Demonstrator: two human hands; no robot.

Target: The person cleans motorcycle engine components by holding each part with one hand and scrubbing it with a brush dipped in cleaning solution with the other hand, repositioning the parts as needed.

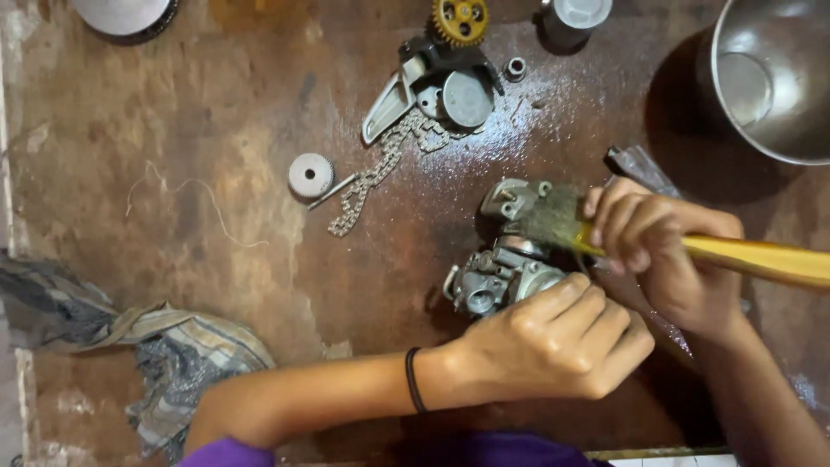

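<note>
My left hand [558, 342] grips a grey metal carburettor [506, 268] and steadies it on the wet brown floor. My right hand [661, 251] holds a paintbrush with a yellow wooden handle [761, 258]. Its dark bristles [549, 218] press on the upper part of the carburettor. A black band circles my left wrist.
A drive chain [380, 169], a small grey gear [310, 175], a brass-coloured gear [460, 21] and other metal parts [450, 91] lie further away. A steel bowl [769, 78] stands at the upper right. A crumpled rag [173, 355] lies at the lower left.
</note>
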